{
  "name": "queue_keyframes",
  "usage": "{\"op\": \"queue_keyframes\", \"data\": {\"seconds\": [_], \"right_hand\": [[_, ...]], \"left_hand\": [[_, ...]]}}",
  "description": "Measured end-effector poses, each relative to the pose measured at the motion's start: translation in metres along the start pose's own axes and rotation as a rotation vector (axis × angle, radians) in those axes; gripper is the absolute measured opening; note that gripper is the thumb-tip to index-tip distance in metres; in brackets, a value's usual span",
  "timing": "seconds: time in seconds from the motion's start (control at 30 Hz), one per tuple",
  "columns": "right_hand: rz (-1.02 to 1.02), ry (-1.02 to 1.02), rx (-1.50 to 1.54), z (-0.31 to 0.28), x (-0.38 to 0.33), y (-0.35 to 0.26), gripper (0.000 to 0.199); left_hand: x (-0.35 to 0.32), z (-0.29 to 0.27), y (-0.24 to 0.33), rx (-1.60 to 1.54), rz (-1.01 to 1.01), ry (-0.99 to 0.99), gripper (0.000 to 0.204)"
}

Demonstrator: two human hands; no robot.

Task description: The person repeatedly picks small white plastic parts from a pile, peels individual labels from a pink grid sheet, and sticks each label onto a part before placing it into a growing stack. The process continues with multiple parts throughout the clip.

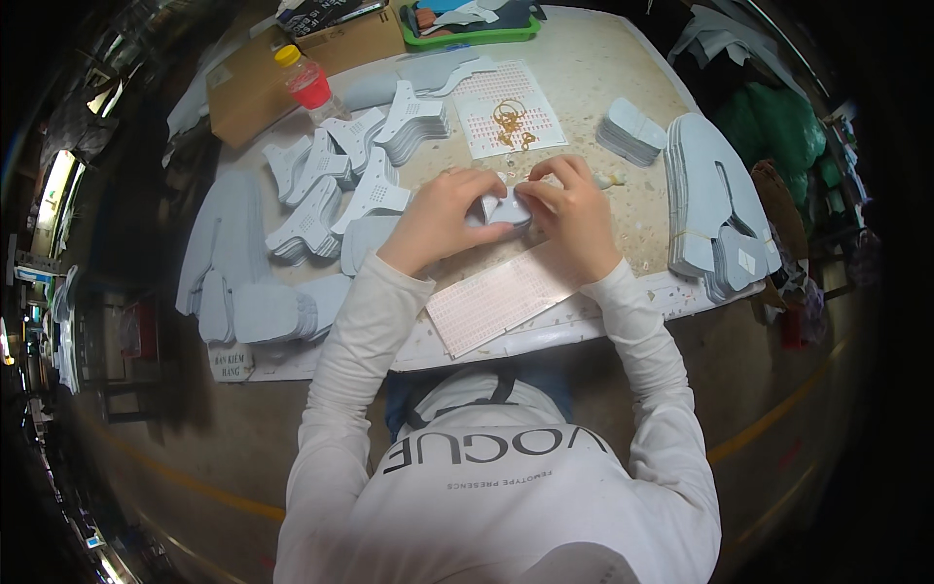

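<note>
Above the middle of the table, a small stack of light grey cut pieces (pixel 510 210) sits between my two hands. My left hand (pixel 449 216) curls round the stack's left side, thumb along the near edge and fingers over the top. From the right, my right hand (pixel 576 212) has thumb and fingertips pinched together at the stack's far right edge. Whether those fingertips hold a single piece or something smaller is too fine to make out. Just in front of my hands lies a sheet of small pink printed labels (pixel 501 300).
Stacks of grey perforated cut pieces (pixel 375 200) and larger curved panels (pixel 229 248) fill the left side. A second label sheet (pixel 486 88) with rubber bands (pixel 509 122), a bottle (pixel 309 86), a cardboard box (pixel 255 90) and a green tray (pixel 477 37) stand farther back. More stacks (pixel 705 209) lie right.
</note>
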State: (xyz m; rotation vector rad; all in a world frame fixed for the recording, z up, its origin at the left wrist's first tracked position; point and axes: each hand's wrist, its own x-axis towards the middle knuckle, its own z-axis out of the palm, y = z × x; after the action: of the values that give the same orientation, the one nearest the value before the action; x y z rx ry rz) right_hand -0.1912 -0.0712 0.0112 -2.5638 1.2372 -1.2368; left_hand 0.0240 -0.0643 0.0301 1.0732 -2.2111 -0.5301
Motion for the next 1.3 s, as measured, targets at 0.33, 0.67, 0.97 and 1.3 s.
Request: {"op": "queue_keyframes", "data": {"seconds": [0.33,0.67,0.97,1.3], "right_hand": [[0.139,-0.129,0.199,-0.004,-0.003,-0.016,0.06],[0.255,0.011,0.169,-0.007,0.009,-0.002,0.055],[0.041,0.055,0.108,0.006,0.005,0.003,0.056],[0.122,-0.146,0.323,0.003,0.004,-0.01,0.075]], "left_hand": [[0.001,0.007,-0.001,0.06,0.075,0.095,0.038],[0.001,0.006,-0.001,0.028,0.01,0.085,0.04],[0.001,0.009,-0.002,0.024,0.05,0.102,0.027],[-0.001,0.009,-0.001,0.132,0.01,0.043,0.045]]}}
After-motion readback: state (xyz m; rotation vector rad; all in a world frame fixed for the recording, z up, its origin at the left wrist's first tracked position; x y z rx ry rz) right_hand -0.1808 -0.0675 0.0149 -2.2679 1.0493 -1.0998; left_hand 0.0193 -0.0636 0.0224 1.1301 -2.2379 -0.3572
